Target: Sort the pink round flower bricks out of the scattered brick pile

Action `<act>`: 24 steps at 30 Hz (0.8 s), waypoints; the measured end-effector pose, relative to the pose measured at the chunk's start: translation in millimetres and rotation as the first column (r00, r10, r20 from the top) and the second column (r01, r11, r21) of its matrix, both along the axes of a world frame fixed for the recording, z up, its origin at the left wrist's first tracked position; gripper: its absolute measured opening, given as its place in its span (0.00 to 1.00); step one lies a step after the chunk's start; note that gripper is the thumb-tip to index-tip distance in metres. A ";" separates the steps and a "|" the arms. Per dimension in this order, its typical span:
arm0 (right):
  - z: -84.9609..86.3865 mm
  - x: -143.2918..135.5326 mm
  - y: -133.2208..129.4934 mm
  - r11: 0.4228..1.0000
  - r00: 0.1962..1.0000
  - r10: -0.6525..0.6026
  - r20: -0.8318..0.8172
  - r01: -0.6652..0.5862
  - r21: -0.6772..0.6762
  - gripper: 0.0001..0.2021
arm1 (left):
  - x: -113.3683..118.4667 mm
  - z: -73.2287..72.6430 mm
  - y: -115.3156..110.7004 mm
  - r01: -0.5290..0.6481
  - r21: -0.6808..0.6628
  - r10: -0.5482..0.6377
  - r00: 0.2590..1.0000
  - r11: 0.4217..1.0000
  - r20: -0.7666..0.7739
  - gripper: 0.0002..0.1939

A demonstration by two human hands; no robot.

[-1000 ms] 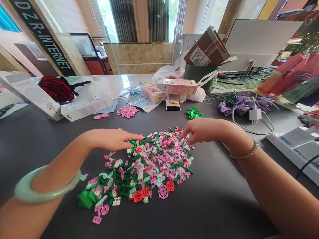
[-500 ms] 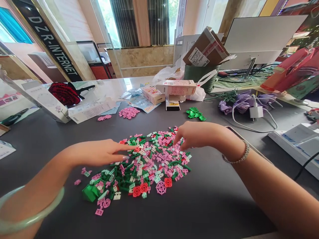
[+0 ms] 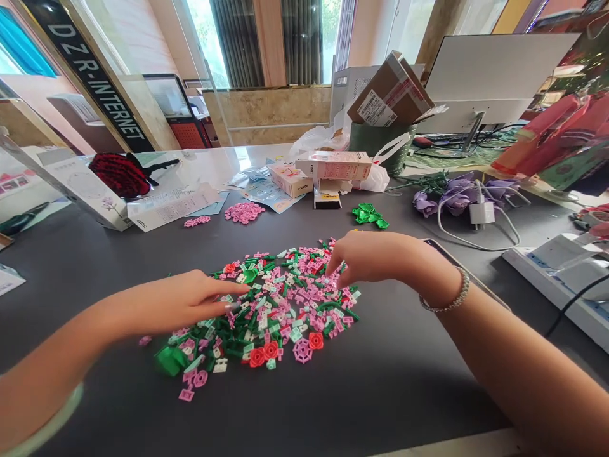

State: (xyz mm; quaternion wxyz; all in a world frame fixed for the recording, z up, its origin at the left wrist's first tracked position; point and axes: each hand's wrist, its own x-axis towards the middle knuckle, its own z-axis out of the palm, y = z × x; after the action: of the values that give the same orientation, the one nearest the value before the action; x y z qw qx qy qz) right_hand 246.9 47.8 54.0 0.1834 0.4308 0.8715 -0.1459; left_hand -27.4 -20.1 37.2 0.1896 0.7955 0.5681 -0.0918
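A heap of small pink, green, white and red building pieces spreads over the dark table. My left hand reaches over the heap's left side, fingers apart and nothing seen between them. At the upper right edge of the heap is my right hand, its fingers bent down to the pink pieces; whether it pinches one is hidden. Red rose pieces and a pink web-like ring lie at the near edge. Green leaf pieces form a small group beyond my right hand.
Pink piles lie farther back. Behind them are small boxes and blue packets. Purple flowers, a white charger and a power strip are at the right. An opened white box stands at the left.
My left hand has moved a little left, uncovering a green piece and a red piece at the heap's upper left. My right hand stays at the same part of the heap; the view has shifted slightly.
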 end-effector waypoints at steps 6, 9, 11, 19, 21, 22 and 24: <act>-1.7 1.5 1.4 0.991 0.989 0.088 -0.121 -0.100 -0.095 0.15 | -0.5 -2.6 17.2 -0.036 0.030 0.036 0.999 0.999 0.004 0.28; -1.1 1.8 0.5 0.988 0.986 0.088 -0.142 -0.105 -0.114 0.14 | 2.0 -5.2 26.0 0.006 0.033 -0.003 0.996 0.999 -0.094 0.26; -0.8 1.8 0.1 0.990 0.988 0.089 -0.124 -0.102 -0.098 0.14 | 1.4 -5.5 30.4 0.035 0.025 -0.032 0.995 0.999 -0.095 0.26; -0.6 4.0 5.7 0.998 0.993 0.033 -0.116 -0.039 -0.055 0.15 | -9.7 -3.9 38.0 0.036 -0.026 -0.036 0.999 0.999 -0.003 0.23; -0.3 4.5 6.9 0.998 0.995 0.030 -0.099 -0.035 -0.058 0.15 | -10.6 -4.7 36.8 0.047 -0.061 -0.045 0.998 0.997 0.031 0.19; -0.4 4.4 7.2 0.997 0.996 0.028 -0.090 -0.034 -0.064 0.15 | -10.8 -5.4 36.1 0.057 -0.074 -0.053 0.997 0.996 0.053 0.17; -2.0 3.1 6.6 0.996 0.995 0.035 -0.089 -0.042 -0.078 0.15 | -11.0 -6.7 34.4 0.073 -0.093 -0.065 0.994 0.993 0.090 0.15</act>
State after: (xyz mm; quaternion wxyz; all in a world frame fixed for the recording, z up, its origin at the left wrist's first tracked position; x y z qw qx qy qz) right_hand 250.0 54.5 52.0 0.1649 0.3993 0.8804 -0.1955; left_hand -38.4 14.3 30.6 0.2489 0.8079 0.5264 -0.0906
